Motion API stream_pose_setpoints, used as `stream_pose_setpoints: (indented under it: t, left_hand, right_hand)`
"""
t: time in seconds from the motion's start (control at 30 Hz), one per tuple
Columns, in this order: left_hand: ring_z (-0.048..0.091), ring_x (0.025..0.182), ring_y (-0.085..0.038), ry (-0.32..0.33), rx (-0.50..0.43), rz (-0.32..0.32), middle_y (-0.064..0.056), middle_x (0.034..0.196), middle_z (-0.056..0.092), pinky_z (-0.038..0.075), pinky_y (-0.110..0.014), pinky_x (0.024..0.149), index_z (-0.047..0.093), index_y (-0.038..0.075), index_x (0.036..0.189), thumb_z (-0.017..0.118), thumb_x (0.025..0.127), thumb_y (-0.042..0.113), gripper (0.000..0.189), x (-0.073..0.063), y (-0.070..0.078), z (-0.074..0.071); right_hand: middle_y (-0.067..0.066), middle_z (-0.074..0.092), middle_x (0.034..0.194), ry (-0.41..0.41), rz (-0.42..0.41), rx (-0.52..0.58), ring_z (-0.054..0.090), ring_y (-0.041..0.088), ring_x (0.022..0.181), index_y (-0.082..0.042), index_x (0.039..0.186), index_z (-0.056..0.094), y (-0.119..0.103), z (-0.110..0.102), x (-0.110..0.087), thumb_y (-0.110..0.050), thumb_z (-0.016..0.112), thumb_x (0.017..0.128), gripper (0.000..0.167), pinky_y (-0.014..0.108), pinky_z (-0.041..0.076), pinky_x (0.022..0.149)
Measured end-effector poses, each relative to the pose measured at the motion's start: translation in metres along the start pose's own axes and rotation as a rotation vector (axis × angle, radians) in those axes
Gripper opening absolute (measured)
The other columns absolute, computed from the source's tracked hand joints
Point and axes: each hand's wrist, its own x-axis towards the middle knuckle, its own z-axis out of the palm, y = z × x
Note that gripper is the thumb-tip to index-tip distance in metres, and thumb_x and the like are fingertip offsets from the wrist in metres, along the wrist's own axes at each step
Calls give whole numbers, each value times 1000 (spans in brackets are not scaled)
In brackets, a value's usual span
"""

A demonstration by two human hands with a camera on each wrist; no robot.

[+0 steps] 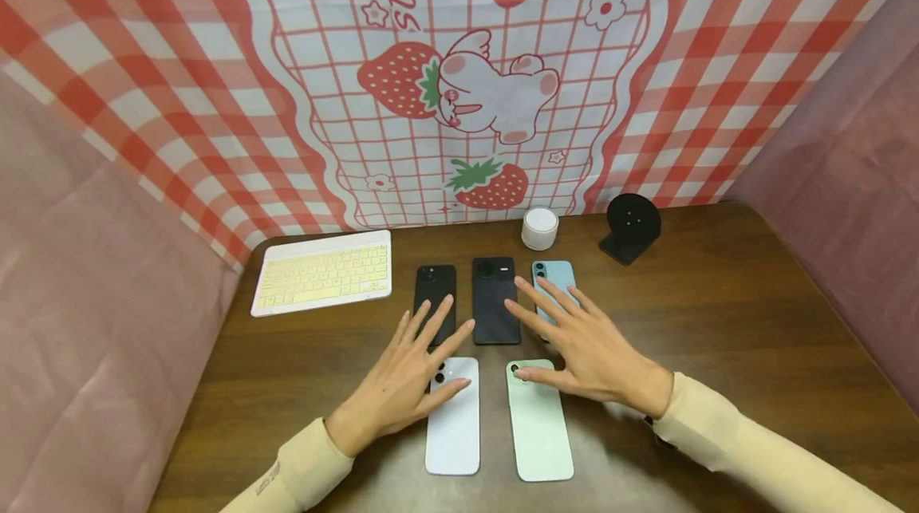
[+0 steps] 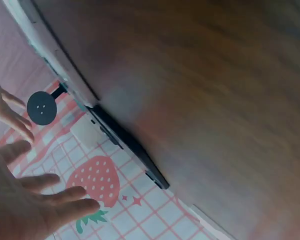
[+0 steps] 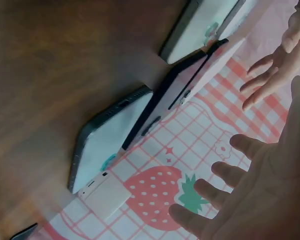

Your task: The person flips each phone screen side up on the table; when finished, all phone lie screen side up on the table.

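My left hand (image 1: 405,381) is spread palm down over a white phone (image 1: 454,441), its fingertips near a black phone (image 1: 435,283). Fingers apart, my right hand (image 1: 592,345) hangs over the upper part of a pale green phone (image 1: 542,437) and partly hides a light blue phone (image 1: 565,272). Between those two back phones lies a dark phone (image 1: 495,309). All the phones lie camera side up. The wrist views show a gap between each hand, left (image 2: 30,210) and right (image 3: 255,190), and the phones; neither holds anything.
A white keyboard with yellow keys (image 1: 323,272) lies at the back left of the wooden table (image 1: 754,337). Toward the back stand a small white cylinder (image 1: 540,229) and a black stand with a round head (image 1: 633,218). A strawberry-print cloth (image 1: 337,98) hangs behind.
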Motion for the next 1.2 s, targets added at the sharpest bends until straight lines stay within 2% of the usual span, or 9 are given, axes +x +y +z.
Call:
stream_pose_setpoints:
  t: [0.17, 0.33, 0.4, 0.47, 0.6, 0.7, 0.83, 1.07, 1.2]
  left_hand:
    - [44, 148, -48, 72, -70, -102, -21, 169, 32, 46, -62, 112, 33, 23, 165, 66, 100, 48, 77, 2, 1, -3]
    - [57, 132, -42, 145, -153, -228, -23, 157, 46, 61, -52, 88, 41, 16, 161, 71, 99, 41, 73, 7, 0, -3]
    - [60, 125, -38, 160, -201, -288, -22, 150, 52, 61, -49, 84, 45, 14, 158, 72, 99, 40, 70, 9, -1, -4]
    - [61, 119, -36, 165, -244, -353, -20, 143, 56, 60, -48, 85, 47, 12, 156, 72, 98, 40, 69, 12, -2, -4]
    - [62, 110, -32, 167, -317, -467, -18, 132, 61, 56, -48, 88, 48, 9, 155, 74, 96, 42, 72, 18, -6, -6]
    - [62, 103, -32, 156, -373, -534, -20, 126, 62, 53, -48, 84, 47, 6, 155, 75, 96, 41, 74, 21, -10, -6]
    - [63, 104, -34, 115, -413, -595, -22, 125, 63, 53, -51, 85, 47, 4, 154, 75, 95, 42, 76, 26, -14, -6]
    - [61, 106, -38, -6, -384, -648, -25, 134, 56, 54, -53, 86, 51, 7, 152, 71, 97, 48, 71, 34, -15, -3]
    - [59, 104, -37, -53, -360, -656, -26, 138, 53, 55, -52, 79, 52, 8, 153, 72, 97, 48, 71, 40, -12, -1]
  right_hand:
    - [5, 21, 176, -7, -8, 82, 30, 36, 159, -27, 166, 27, -1, -4, 15, -71, 55, 97, 87, 65, 38, 118]
    - [9, 30, 172, 6, -14, 135, 38, 36, 155, -22, 165, 32, 0, -6, 31, -66, 56, 99, 83, 60, 45, 114]
    - [10, 35, 170, 18, -16, 158, 42, 34, 152, -19, 163, 36, 1, -6, 40, -63, 57, 100, 81, 58, 46, 114]
    - [11, 41, 166, 21, -11, 193, 46, 32, 149, -17, 162, 39, 2, -6, 48, -61, 58, 101, 78, 57, 47, 114]
    - [11, 51, 156, 8, 12, 284, 60, 27, 131, -13, 158, 45, 4, -6, 66, -55, 60, 102, 71, 48, 54, 105]
    - [10, 57, 147, -3, 29, 366, 64, 25, 121, -11, 155, 47, 6, -2, 78, -49, 63, 102, 67, 42, 58, 96]
    - [13, 65, 133, 0, 36, 500, 67, 28, 117, -6, 150, 52, 7, 4, 96, -35, 69, 101, 59, 44, 58, 96]
    - [20, 69, 117, 4, 83, 659, 70, 26, 98, 3, 138, 60, 8, 17, 124, -17, 73, 98, 47, 37, 62, 82]
    - [19, 72, 114, -18, 144, 692, 72, 24, 96, 5, 135, 62, 10, 24, 138, -14, 72, 98, 43, 34, 61, 82]
